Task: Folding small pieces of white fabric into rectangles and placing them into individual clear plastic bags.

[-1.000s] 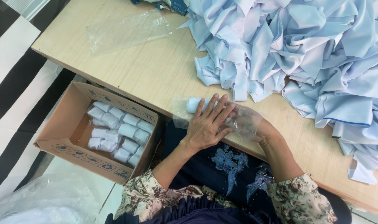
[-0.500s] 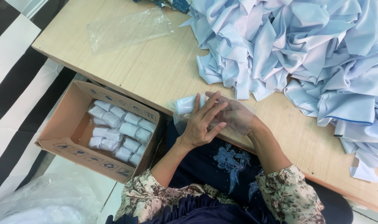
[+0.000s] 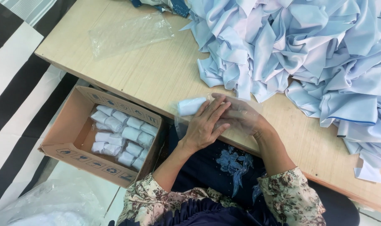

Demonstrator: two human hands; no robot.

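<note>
You are holding the rolled cloth (image 3: 191, 106) in its clear bag (image 3: 240, 109) with both hands, left hand (image 3: 205, 123) flat, right hand (image 3: 239, 118) grasping; near the desk (image 3: 157, 71) edge, it may slip off.

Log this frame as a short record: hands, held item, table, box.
left hand: flat over a clear plastic bag at the table edge
right hand: inside the bag
held item: rolled pale-blue cloth, in the bag
table: heap of pale-blue cloth, spare clear bag
box: cardboard, on floor, bagged rolls inside
</note>
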